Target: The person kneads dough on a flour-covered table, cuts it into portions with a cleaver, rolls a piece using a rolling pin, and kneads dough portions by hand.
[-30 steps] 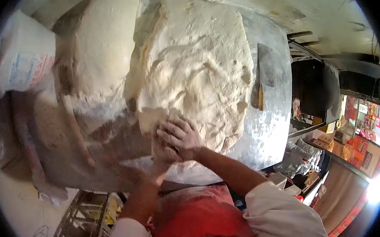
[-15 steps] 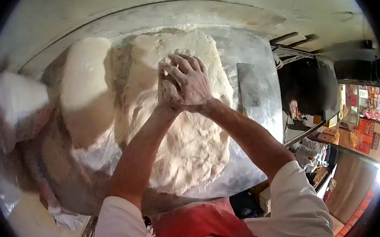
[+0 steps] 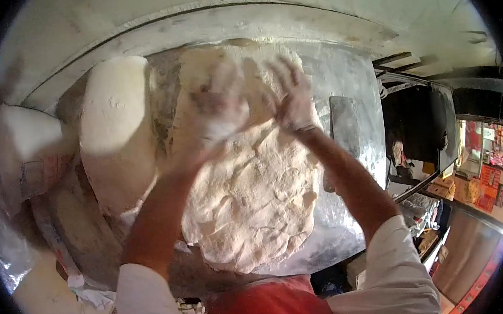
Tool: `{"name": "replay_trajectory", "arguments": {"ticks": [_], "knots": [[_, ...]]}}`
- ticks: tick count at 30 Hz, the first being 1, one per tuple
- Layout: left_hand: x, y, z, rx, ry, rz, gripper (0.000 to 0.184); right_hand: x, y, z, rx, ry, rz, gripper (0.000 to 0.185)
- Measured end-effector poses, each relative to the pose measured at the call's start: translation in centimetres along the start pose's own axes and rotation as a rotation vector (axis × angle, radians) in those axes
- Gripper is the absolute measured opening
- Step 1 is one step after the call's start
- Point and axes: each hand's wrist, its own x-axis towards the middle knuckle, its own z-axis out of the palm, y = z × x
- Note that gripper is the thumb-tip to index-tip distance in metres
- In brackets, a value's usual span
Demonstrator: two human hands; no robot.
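Observation:
A large, dimpled slab of pale dough point(image 3: 254, 197) lies on the metal worktop point(image 3: 321, 242). Over its far left part is my left hand point(image 3: 221, 103), floury and blurred by motion, so its fingers are hard to make out. My right hand point(image 3: 292, 96) is over the far right part, fingers spread, holding nothing. The two hands are apart. Whether either touches the dough I cannot tell. Left of the slab sits a smooth, long block of dough point(image 3: 114, 108). A flat metal scraper point(image 3: 344, 124) lies to the right, its handle end partly hidden by my right forearm.
A white sack with printing point(image 3: 29, 149) stands at the far left. A pale wall point(image 3: 224, 22) rises behind the worktop. Beyond the right edge are a dark recess point(image 3: 415, 125), boxes point(image 3: 440, 186) and a brown panel point(image 3: 468, 247).
My hands were stacked on the near left dough, then on its far part. Now they have separated, left and right, over the far part. The camera view has shifted too.

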Motion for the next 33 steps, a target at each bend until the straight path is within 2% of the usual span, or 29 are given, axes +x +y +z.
{"name": "replay_trajectory", "arguments": {"ticks": [2, 3, 4, 5, 6, 8, 10, 13, 15, 16, 18, 19, 21, 23, 24, 25, 26, 27, 28, 29, 30, 31, 32, 33], "knots": [[2.5, -1.7, -4.5, -0.25, -0.065, -0.552, 0.07, 2.5, 3.6, -1.2, 0.093, -0.001, 0.242, 0.102], [2.3, -6.6, -2.1, -0.126, 0.039, -0.479, 0.073, 3.9, 4.7, -1.7, 0.172, -0.072, 0.423, 0.102], [2.7, -8.1, -2.1, -0.002, 0.143, -0.407, 0.077, 5.1, 5.5, -1.6, 0.249, -0.146, 0.602, 0.102], [2.7, -8.6, -1.1, -0.177, 0.074, -0.56, 0.087, 5.3, 5.8, 0.1, 0.731, -0.2, 0.839, 0.09], [2.9, -8.9, 0.4, -0.18, 0.075, -0.57, 0.087, 5.2, 6.1, 1.2, 0.727, -0.211, 0.837, 0.09], [3.2, -8.9, 2.4, -0.07, -0.091, -0.609, 0.095, 4.8, 5.2, 2.6, 0.026, -0.194, 0.514, 0.089], [3.0, -9.5, 3.8, -0.188, -0.056, -0.585, 0.1, 4.7, 5.7, 3.7, 0.05, -0.18, 0.563, 0.088], [4.1, -9.0, 2.7, -0.154, 0.043, -0.587, 0.104, 4.9, 7.0, 3.5, 0.182, -0.15, 0.449, 0.087], [4.2, -6.6, -1.5, -0.218, -0.197, -0.82, 0.106, 4.7, 5.1, 1.9, 0.267, -0.133, 0.581, 0.094], [2.9, -7.0, -1.5, -0.207, -0.185, -0.809, 0.106, 4.2, 4.6, 0.9, 0.275, -0.116, 0.575, 0.094], [0.3, -8.6, -0.5, -0.526, -0.08, -0.58, 0.104, 3.6, 4.0, -2.3, 0.68, -0.115, 0.736, 0.102], [-0.3, -6.5, -2.9, -0.517, -0.06, -0.552, 0.104, 3.8, 0.6, -6.1, 0.823, -0.12, 0.831, 0.102], [-5.5, -0.3, -7.9, -0.595, -0.123, -0.478, 0.093, 0.6, 1.0, -7.0, 0.943, -0.096, 0.759, 0.099], [-12.6, 1.7, -6.7, -0.48, 0.248, -0.116, 0.073, -3.1, -1.4, -10.1, 1.101, -0.114, 0.696, 0.095], [-14.2, 4.8, -10.5, -0.525, 0.149, -0.13, 0.065, -6.1, -2.6, -12.2, 1.061, -0.195, 0.561, 0.092], [-15.8, 8.1, -14.1, -0.572, 0.048, -0.147, 0.058, -8.9, -5.1, -15.4, 0.923, -0.275, 0.611, 0.092], [-21.4, 6.9, -11.3, -0.495, 0.109, -0.136, 0.055, -13.1, -6.1, -15.3, 0.332, -0.126, 0.28, 0.09], [-26.7, 5.6, -8.6, -0.418, 0.168, -0.129, 0.053, -16.9, -7.0, -15.1, 0.291, -0.121, 0.253, 0.089], [-28.6, 7.0, -9.2, -0.417, 0.168, -0.126, 0.053, -19.9, -8.8, -16.0, 0.26, -0.09, 0.115, 0.086], [-30.0, 8.2, -10.1, -0.281, 0.002, -0.108, 0.055, -22.9, -10.7, -16.9, 0.193, -0.254, 0.158, 0.087], [-31.6, 9.2, -10.7, -0.144, -0.165, -0.092, 0.057, -28.2, -9.2, -13.1, 0.272, -0.229, 0.139, 0.087], [-33.5, 10.6, -10.7, -0.064, -0.116, -0.053, 0.057, -32.4, -8.9, -11.4, -0.051, -0.289, -0.01, 0.078], [-35.1, 11.8, -10.4, 0.018, -0.061, -0.014, 0.058, -35.1, -10.5, -11.8, 0.028, -0.277, 0.121, 0.068], [-36.5, 12.3, -10.1, 0.097, 0.001, -0.031, 0.054, -36.0, -11.4, -11.8, 0.055, -0.207, 0.114, 0.064]]}}
